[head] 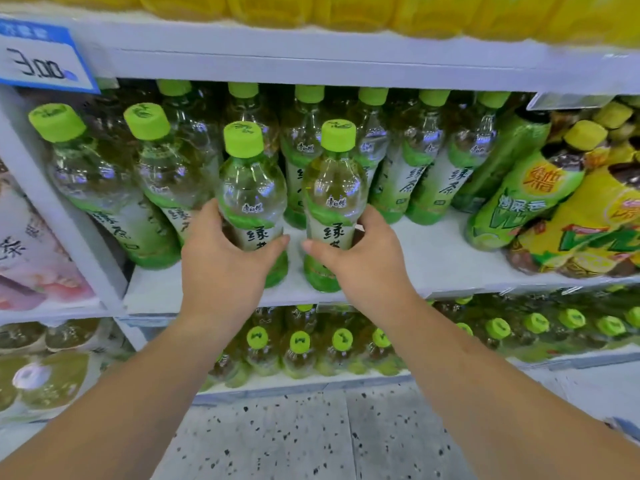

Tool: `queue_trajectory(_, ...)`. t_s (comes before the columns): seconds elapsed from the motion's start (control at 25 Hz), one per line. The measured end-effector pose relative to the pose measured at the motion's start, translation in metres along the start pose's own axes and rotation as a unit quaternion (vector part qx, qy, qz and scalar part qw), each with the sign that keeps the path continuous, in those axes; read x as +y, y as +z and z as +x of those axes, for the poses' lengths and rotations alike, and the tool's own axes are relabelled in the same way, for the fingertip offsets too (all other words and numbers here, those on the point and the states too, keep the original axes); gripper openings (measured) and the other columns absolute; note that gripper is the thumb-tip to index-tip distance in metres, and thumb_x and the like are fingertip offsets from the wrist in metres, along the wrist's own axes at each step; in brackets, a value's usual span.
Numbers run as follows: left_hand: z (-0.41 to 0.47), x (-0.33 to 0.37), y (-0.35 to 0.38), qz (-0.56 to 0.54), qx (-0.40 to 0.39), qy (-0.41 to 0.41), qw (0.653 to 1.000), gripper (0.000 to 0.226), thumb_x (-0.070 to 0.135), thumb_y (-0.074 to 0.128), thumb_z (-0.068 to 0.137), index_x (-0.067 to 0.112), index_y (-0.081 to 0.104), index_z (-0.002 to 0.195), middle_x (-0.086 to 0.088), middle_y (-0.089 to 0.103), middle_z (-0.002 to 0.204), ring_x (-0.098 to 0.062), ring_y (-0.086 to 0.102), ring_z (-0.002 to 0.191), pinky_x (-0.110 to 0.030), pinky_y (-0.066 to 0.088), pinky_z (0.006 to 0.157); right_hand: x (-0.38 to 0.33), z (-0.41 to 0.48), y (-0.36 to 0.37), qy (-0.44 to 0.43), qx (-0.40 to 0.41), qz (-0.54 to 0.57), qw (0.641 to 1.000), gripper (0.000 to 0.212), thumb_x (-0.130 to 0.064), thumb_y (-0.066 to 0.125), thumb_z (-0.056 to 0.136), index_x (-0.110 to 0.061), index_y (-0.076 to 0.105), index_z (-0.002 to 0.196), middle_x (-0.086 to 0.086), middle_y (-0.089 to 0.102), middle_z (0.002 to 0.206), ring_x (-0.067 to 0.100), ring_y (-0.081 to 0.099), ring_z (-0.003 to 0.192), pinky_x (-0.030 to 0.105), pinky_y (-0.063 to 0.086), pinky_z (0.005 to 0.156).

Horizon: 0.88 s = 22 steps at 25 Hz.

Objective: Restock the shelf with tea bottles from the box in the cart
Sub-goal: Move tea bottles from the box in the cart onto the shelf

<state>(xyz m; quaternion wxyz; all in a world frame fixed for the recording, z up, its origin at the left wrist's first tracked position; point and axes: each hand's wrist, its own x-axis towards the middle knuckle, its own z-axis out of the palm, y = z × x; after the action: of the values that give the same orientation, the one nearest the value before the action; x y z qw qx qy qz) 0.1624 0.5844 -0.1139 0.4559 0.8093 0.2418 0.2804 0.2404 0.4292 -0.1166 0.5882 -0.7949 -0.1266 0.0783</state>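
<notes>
Shop aisle: a white shelf (450, 258) unit in tiers, with grey speckled floor (311, 434) below. The middle tier is packed along the back with a back row (429, 161) of green-capped tea bottles. Two more bottles stand at the left front, and there's bare white board at the right front. Off to the right, yellow-and-green bottles (526, 199) lie tipped in a heap. Past a white divider (52, 202) on the left are pink-labelled bottles (24, 251). The lower tier (298, 344) is full of more green caps. A blue-edged price tag (45, 60) reading 3.00 hangs top left.

Both bare forearms reach up from the bottom. The left hand (221, 261) is wrapped round the lower half of the left tea bottle (251, 192), thumb across the label pointing right. The right hand (367, 258) grips the right tea bottle (334, 188) the same way, thumb pointing left. The thumb tips are near each other but not touching. Both bottles stand upright side by side near the middle tier's front edge, with a small gap between them, in front of the back row.
</notes>
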Motion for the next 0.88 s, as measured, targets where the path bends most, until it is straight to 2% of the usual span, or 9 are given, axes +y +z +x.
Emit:
queue_trajectory(0.08, 0.002, 0.000, 0.006, 0.004, 0.015, 0.001, 1.000, 0.050, 0.035, 0.092, 0.070, 0.043, 0.054, 0.102, 0.020, 0.067, 0.102, 0.009, 0.062, 0.092, -0.007, 0.044, 0.072, 0.006, 0.005, -0.001, -0.013, -0.004, 0.009, 1.000, 0.055, -0.028, 0.090, 0.072, -0.036, 0.058, 0.116, -0.020, 0.071, 0.105, -0.005, 0.067, 0.096, 0.030, 0.058, 0.089)
queue_trajectory(0.28, -0.006, -0.008, 0.010, 0.056, 0.016, -0.010, 0.998, 0.050, 0.039, 0.091, 0.071, 0.039, 0.048, 0.097, 0.026, 0.058, 0.086, 0.019, 0.055, 0.078, -0.007, 0.039, 0.059, 0.014, 0.008, -0.002, -0.027, -0.053, 0.002, 0.998, 0.061, -0.028, 0.089, 0.075, -0.032, 0.053, 0.125, -0.023, 0.068, 0.112, -0.010, 0.062, 0.103, 0.011, 0.048, 0.088)
queue_trajectory(0.4, -0.016, -0.027, 0.013, 0.101, -0.014, -0.032, 0.994, 0.038, 0.036, 0.089, 0.075, 0.032, 0.060, 0.101, 0.009, 0.066, 0.099, 0.004, 0.059, 0.087, -0.019, 0.048, 0.069, 0.019, 0.008, -0.003, -0.022, -0.071, -0.004, 0.997, 0.061, -0.030, 0.087, 0.077, -0.041, 0.047, 0.122, -0.033, 0.061, 0.107, -0.023, 0.056, 0.098, -0.002, 0.041, 0.079)
queue_trajectory(0.48, -0.019, -0.036, 0.014, 0.122, -0.016, -0.045, 0.991, 0.042, 0.038, 0.087, 0.077, 0.024, 0.068, 0.113, 0.000, 0.069, 0.110, -0.013, 0.062, 0.096, -0.026, 0.048, 0.077, 0.029, 0.007, -0.005, -0.005, -0.090, -0.024, 0.996, 0.059, -0.029, 0.087, 0.077, -0.041, 0.047, 0.118, -0.035, 0.057, 0.102, -0.030, 0.051, 0.091, -0.005, 0.039, 0.072)
queue_trajectory(0.52, -0.019, -0.039, 0.014, 0.120, -0.007, -0.056, 0.991, 0.047, 0.040, 0.087, 0.077, 0.023, 0.070, 0.116, 0.001, 0.069, 0.111, -0.015, 0.064, 0.098, -0.029, 0.048, 0.080, 0.036, 0.006, -0.005, 0.003, -0.094, -0.034, 0.995, 0.056, -0.026, 0.086, 0.077, -0.039, 0.048, 0.117, -0.034, 0.056, 0.100, -0.030, 0.051, 0.088, -0.006, 0.038, 0.070)
queue_trajectory(0.68, -0.022, -0.041, 0.016, 0.072, 0.036, -0.130, 0.988, 0.056, 0.050, 0.088, 0.072, 0.022, 0.068, 0.117, 0.011, 0.070, 0.098, -0.003, 0.065, 0.087, -0.024, 0.045, 0.075, 0.052, 0.007, -0.003, 0.008, -0.061, -0.049, 0.997, 0.053, -0.027, 0.085, 0.076, -0.037, 0.056, 0.118, -0.033, 0.059, 0.095, -0.023, 0.057, 0.088, -0.002, 0.041, 0.074)
queue_trajectory(0.72, -0.022, -0.042, 0.017, 0.073, 0.038, -0.136, 0.987, 0.055, 0.051, 0.087, 0.072, 0.023, 0.069, 0.116, 0.014, 0.069, 0.093, 0.004, 0.062, 0.082, -0.021, 0.043, 0.072, 0.053, 0.009, -0.001, 0.006, -0.057, -0.049, 0.997, 0.055, -0.028, 0.086, 0.075, -0.035, 0.056, 0.120, -0.031, 0.061, 0.098, -0.016, 0.060, 0.092, 0.002, 0.045, 0.081)
queue_trajectory(0.8, -0.020, -0.042, 0.019, 0.081, 0.045, -0.146, 0.985, 0.054, 0.054, 0.085, 0.073, 0.022, 0.071, 0.114, 0.019, 0.065, 0.085, 0.013, 0.056, 0.075, -0.016, 0.040, 0.068, 0.053, 0.015, 0.004, 0.003, -0.058, -0.039, 0.998, 0.058, -0.028, 0.086, 0.074, -0.032, 0.058, 0.124, -0.023, 0.065, 0.108, -0.003, 0.064, 0.102, 0.021, 0.053, 0.093)
queue_trajectory(0.88, -0.015, -0.042, 0.020, 0.086, 0.046, -0.148, 0.984, 0.054, 0.058, 0.082, 0.074, 0.019, 0.074, 0.111, 0.018, 0.064, 0.084, 0.011, 0.055, 0.072, -0.019, 0.041, 0.071, 0.053, 0.020, 0.008, 0.011, -0.058, -0.022, 0.998, 0.057, -0.026, 0.085, 0.075, -0.031, 0.060, 0.127, -0.018, 0.067, 0.112, 0.003, 0.064, 0.107, 0.030, 0.055, 0.097)
